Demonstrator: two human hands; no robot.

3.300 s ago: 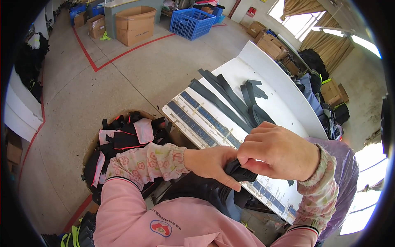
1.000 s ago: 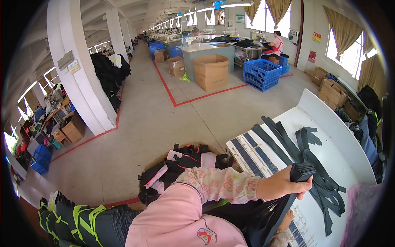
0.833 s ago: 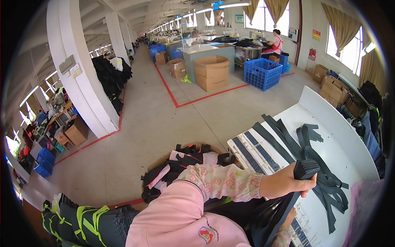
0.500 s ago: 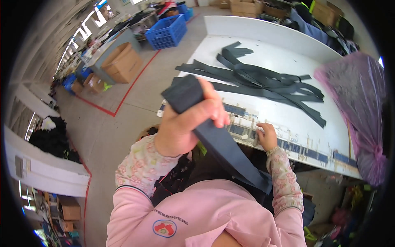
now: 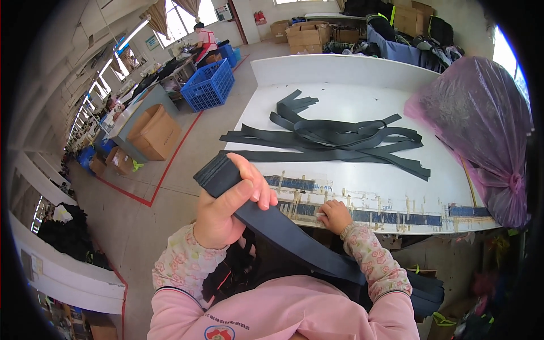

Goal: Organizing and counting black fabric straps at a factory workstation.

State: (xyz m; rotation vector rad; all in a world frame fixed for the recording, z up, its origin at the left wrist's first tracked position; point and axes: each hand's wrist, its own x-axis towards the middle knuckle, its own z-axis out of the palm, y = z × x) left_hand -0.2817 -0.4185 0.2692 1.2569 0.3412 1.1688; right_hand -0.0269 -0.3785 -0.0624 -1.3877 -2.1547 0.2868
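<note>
My left hand (image 5: 224, 207) is closed around a stack of dark grey fabric straps (image 5: 283, 229). Their layered, squared ends stick up past my fingers, and the long part slants down to the right, in front of my body. At the table's near edge my right hand (image 5: 335, 216) is closed, its fingertips pinched over the taped strip. A small pale piece shows at those fingertips, too small to name. More dark straps (image 5: 334, 139) lie loosely crossed on the white table (image 5: 362, 99) beyond my hands.
Worn tape and dark marked strips (image 5: 408, 218) line the table's near edge. A tied purple plastic bag (image 5: 476, 124) bulges at the right. On the floor to the left stand a blue crate (image 5: 208, 86) and a cardboard box (image 5: 154, 133). A person (image 5: 205, 45) is far back.
The view has tilted up. My left hand, still gripping the straps, is lower relative to the table. My right hand has moved left along the edge, its fingers now closed over the small pale piece.
</note>
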